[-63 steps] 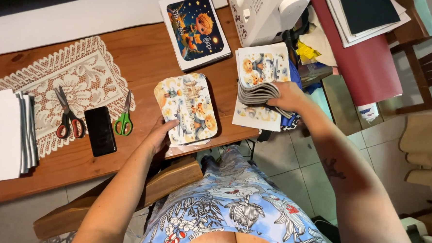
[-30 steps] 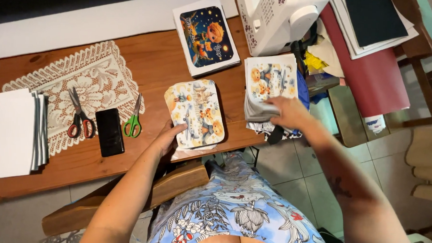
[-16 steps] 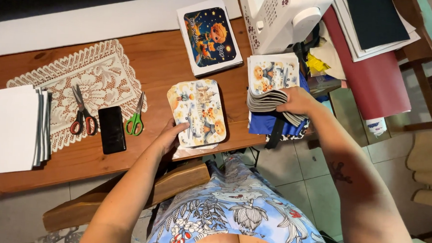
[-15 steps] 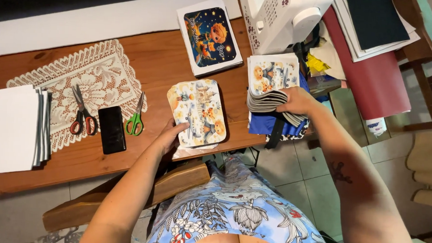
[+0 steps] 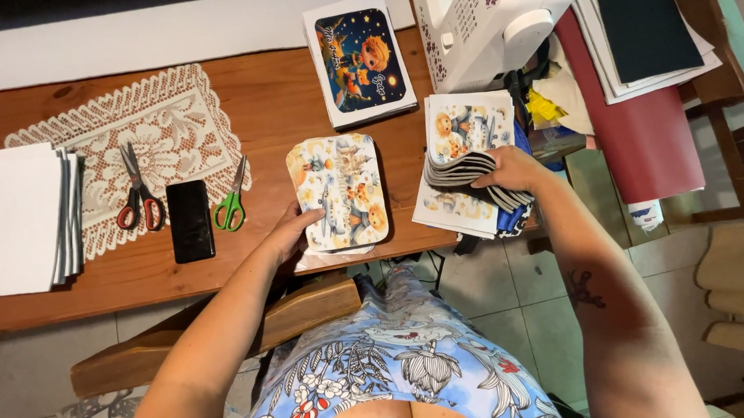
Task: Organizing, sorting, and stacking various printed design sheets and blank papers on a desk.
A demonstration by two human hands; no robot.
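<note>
My left hand (image 5: 288, 232) rests on the near left corner of a rounded printed fabric panel (image 5: 339, 189) lying at the wooden table's front edge. My right hand (image 5: 508, 169) grips a thick stack of printed fabric pieces (image 5: 467, 134), lifted over a loose printed sheet (image 5: 454, 208) and blue cloth at the table's right end. A dark blue printed panel (image 5: 360, 56) on white backing lies further back.
A lace doily (image 5: 145, 132) carries red-handled scissors (image 5: 137, 197); a black phone (image 5: 190, 220) and green-handled scissors (image 5: 233, 196) lie beside it. White sheets (image 5: 16, 218) are stacked at far left. A white sewing machine (image 5: 484, 30) stands at the back right. A wooden chair (image 5: 216, 338) is below.
My right hand has raised the fabric stack off the right end of the table and holds it a little higher. My left hand stays on the rounded panel.
</note>
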